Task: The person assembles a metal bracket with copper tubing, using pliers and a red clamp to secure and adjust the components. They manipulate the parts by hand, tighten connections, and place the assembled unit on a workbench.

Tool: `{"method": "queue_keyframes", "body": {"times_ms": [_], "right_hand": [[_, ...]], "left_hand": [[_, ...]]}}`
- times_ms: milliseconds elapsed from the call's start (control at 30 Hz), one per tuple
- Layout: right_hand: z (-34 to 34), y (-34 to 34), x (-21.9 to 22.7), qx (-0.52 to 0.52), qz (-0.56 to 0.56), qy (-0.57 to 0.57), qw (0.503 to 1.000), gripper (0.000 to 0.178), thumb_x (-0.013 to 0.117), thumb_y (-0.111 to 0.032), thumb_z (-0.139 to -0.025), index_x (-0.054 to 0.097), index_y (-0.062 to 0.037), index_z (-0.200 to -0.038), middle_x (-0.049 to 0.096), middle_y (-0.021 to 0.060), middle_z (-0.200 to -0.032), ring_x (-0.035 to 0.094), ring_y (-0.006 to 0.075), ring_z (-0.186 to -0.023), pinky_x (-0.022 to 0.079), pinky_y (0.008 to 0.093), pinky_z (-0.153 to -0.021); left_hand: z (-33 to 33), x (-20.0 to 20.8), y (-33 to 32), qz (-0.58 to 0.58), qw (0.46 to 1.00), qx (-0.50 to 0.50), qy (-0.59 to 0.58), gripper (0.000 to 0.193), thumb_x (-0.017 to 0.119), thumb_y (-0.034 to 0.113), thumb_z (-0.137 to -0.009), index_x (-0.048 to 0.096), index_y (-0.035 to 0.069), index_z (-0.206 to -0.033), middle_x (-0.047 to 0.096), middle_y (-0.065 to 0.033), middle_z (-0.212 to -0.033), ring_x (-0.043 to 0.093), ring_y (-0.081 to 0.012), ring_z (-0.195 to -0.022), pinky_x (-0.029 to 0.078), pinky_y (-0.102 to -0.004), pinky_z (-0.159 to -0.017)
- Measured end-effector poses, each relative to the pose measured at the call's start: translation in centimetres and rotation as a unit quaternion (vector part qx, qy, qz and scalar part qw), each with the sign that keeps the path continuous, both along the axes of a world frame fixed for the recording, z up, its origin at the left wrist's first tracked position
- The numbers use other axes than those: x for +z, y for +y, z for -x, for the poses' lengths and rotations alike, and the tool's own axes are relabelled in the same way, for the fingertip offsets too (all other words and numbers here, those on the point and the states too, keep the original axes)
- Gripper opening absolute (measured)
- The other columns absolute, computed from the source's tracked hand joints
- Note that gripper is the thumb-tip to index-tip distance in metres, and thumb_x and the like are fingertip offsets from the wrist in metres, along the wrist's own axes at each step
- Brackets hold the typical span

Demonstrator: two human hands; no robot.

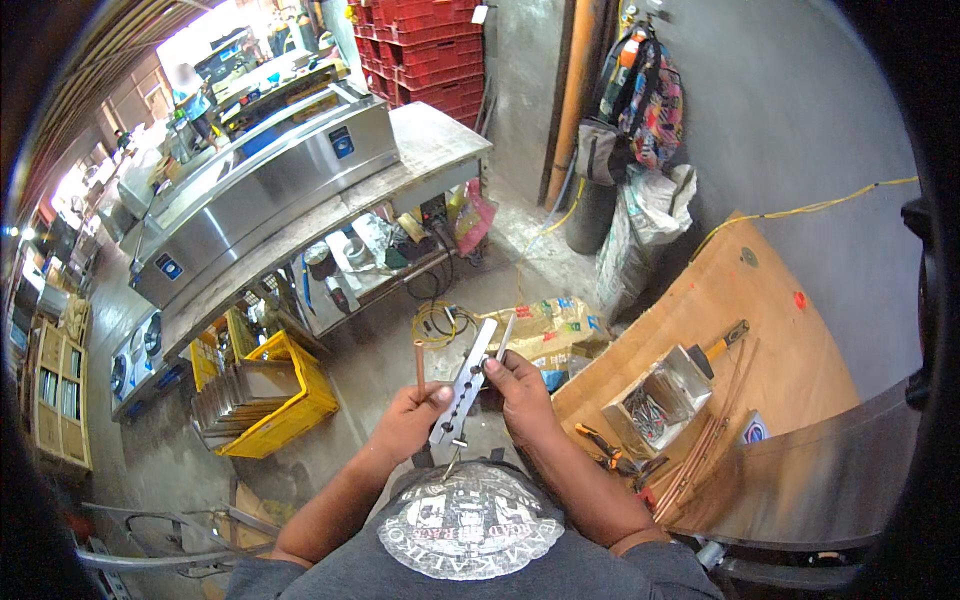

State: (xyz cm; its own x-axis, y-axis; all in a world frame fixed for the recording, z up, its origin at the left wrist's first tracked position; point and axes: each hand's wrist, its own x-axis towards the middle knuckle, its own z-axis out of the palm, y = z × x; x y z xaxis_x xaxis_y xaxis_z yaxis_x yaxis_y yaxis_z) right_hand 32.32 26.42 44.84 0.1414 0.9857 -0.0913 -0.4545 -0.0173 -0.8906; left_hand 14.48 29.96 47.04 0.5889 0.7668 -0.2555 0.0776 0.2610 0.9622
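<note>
Above my lap, a silver flaring bar (pixel 484 348) with a row of dark holes slants between my hands. My left hand (pixel 408 422) is closed round a short copper tube (pixel 420 362) that points up, its thumb against the bar's lower left edge. On the bar's right side my right hand (pixel 522 392) grips a thin metal piece (pixel 507 336), with the thumb near a dark screw on the bar. Whether that piece is the bar's second half, I cannot tell. A small metal screw fitting (pixel 458 442) shows at the bar's near end.
To my right, a brown board (pixel 765 300) carries a box of screws (pixel 650 415), copper tubes (pixel 708 440) and pliers (pixel 605 450). A yellow crate (pixel 315 385) holds flat panels at left. Ahead stands a workbench (pixel 440 135) with a long steel unit (pixel 270 190). Cables (pixel 440 322) lie on the floor.
</note>
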Motion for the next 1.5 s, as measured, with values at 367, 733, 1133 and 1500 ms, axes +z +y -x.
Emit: {"method": "queue_keyframes", "body": {"times_ms": [367, 733, 1133, 1500], "right_hand": [[-4.5, 1.0, 0.7, -0.086, 0.015, 0.050, 0.995, 0.023, 0.055, -0.028, -0.097, 0.059, -0.0054, -0.097, 0.064, 0.0037, -0.078, 0.062, 0.0117, -0.063, 0.051, 0.0255, -0.052], [-7.7, 0.6, 3.4, 0.037, 0.065, 0.092, 0.993, 0.027, 0.056, -0.031, -0.096, 0.056, -0.0058, -0.105, 0.064, 0.0065, -0.086, 0.066, 0.0160, -0.074, 0.060, 0.0312, -0.057], [-7.7, 0.9, 2.9, 0.130, 0.066, 0.091, 0.985, 0.027, 0.053, -0.030, -0.098, 0.055, -0.0051, -0.109, 0.065, 0.0086, -0.092, 0.068, 0.0184, -0.079, 0.061, 0.0341, -0.062], [-8.1, 0.7, 3.0, 0.181, 0.042, 0.162, 0.969, 0.025, 0.050, -0.026, -0.099, 0.055, -0.0047, -0.111, 0.064, 0.0073, -0.091, 0.065, 0.0164, -0.077, 0.059, 0.0337, -0.064]], "left_hand": [[-2.8, -2.1, 1.6, -0.024, 1.000, -0.011, -0.012, 0.051, 0.043, 0.046, -0.100, 0.063, 0.001, -0.112, 0.064, -0.0023, -0.086, 0.048, -0.0073, -0.069, 0.037, -0.0224, -0.059], [-5.1, -6.5, 3.3, -0.175, 0.983, -0.034, 0.040, 0.040, 0.056, 0.037, -0.096, 0.068, -0.001, -0.101, 0.061, -0.0046, -0.072, 0.054, -0.0114, -0.069, 0.045, -0.0285, -0.063], [-5.4, -7.6, 3.5, -0.260, 0.964, -0.034, -0.032, 0.049, 0.055, 0.047, -0.093, 0.068, -0.001, -0.097, 0.061, -0.0074, -0.073, 0.057, -0.0159, -0.069, 0.043, -0.0318, -0.062], [-4.8, -4.0, 2.1, -0.318, 0.947, -0.018, 0.037, 0.037, 0.061, 0.038, -0.091, 0.071, 0.003, -0.098, 0.059, -0.0103, -0.072, 0.057, -0.0206, -0.066, 0.042, -0.0328, -0.061]]}}
